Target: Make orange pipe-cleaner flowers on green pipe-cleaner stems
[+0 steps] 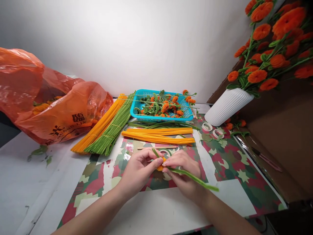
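Observation:
Between my two hands is a small orange pipe-cleaner flower point(160, 168), largely covered by the fingers. My left hand point(143, 164) pinches it from the left with thumb and fingertips. From the other side my right hand point(183, 166) closes thumb and forefinger on it. A green pipe cleaner point(198, 180) runs from the flower across the right hand and sticks out to the lower right; a short green end shows above the left fingertips. Just beyond the hands lie a thin wooden stick point(156, 148) and a partly hidden white tape roll point(166, 152).
Loose orange pipe cleaners point(158, 135) lie before a blue basket point(133, 109) of small flowers. Orange and green bundles point(110, 133) lean beside an orange plastic bag point(70, 111). At right stand a white vase point(227, 107) of flowers, tape rolls point(207, 126) and a cutter point(266, 160).

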The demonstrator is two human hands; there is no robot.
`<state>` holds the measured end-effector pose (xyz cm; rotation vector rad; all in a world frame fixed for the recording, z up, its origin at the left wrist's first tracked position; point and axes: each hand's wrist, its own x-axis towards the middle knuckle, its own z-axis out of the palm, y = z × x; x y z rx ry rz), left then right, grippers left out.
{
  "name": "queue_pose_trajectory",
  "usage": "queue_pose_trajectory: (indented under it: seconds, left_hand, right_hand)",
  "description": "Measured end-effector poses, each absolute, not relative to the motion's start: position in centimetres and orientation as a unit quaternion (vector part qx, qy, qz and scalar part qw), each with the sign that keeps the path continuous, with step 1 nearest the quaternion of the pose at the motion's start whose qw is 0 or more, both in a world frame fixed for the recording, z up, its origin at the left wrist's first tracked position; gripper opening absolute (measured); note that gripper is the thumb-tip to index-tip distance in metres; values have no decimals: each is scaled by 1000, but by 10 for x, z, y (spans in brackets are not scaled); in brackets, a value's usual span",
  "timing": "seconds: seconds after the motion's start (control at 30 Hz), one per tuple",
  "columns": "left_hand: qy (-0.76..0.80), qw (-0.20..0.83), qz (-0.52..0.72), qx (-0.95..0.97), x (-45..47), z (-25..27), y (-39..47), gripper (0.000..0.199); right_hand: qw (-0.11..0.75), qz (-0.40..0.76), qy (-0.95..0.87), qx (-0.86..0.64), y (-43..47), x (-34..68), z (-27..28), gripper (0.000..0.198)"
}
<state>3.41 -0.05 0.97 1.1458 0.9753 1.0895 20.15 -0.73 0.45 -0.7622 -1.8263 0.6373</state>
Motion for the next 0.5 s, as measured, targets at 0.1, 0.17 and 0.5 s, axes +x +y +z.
queue_pose_trajectory:
  seconds: [0.1, 0.17, 0.5]
  left_hand:
    - [426, 571, 461, 529, 34, 9, -2, 24]
    - [429, 561, 451, 545, 35, 9, -2, 25]
    - [431, 560, 470, 528, 33, 12, 0, 21]
  right_hand:
    - [503, 301, -728, -356, -9, 202, 2, 15]
    - [505, 335, -700, -378, -10, 202, 0, 18]
    - [543, 478, -560, -403, -11, 196, -2, 15]
